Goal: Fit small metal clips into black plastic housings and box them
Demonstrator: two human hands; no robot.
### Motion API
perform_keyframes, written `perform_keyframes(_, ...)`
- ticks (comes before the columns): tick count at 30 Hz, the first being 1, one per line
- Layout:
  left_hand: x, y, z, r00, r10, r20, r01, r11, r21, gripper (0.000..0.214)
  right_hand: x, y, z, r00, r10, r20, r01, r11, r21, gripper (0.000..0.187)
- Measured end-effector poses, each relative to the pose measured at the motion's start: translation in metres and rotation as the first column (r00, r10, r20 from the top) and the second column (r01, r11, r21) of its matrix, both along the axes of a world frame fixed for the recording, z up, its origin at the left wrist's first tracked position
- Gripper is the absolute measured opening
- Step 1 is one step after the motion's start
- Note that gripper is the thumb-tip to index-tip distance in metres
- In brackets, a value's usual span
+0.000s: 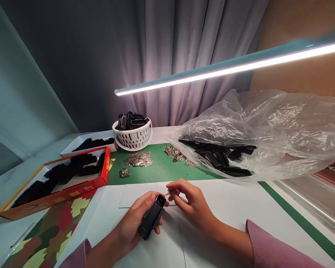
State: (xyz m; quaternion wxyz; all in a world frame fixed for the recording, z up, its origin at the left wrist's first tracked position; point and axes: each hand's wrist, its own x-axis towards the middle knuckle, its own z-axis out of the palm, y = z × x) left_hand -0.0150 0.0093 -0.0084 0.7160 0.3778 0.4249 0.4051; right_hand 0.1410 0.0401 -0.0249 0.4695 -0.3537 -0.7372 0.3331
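My left hand is closed around a long black plastic housing, holding it just above the white table near the front edge. Right beside its far end, my right hand has its thumb and forefinger pinched on a tiny metal piece that is hard to make out. Both hands hover over a white sheet. Loose piles of small silver metal clips lie on the green mat beyond the hands.
A white basket heaped with black housings stands at the back. A red box and a white tray of black parts sit on the left. A big clear plastic bag holding black housings spreads across the right.
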Motion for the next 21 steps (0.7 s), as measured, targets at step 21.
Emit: perform_keyframes(21, -0.0032, -0.0006, -0.0057, 0.985, 0.167, 0.03, -0.169, 0.981, 0.094, 0.045, -0.0005, -0.0072, 0.0087, 0.995, 0.008, -0.098, -0.03, 0.973, -0.227, 0.01)
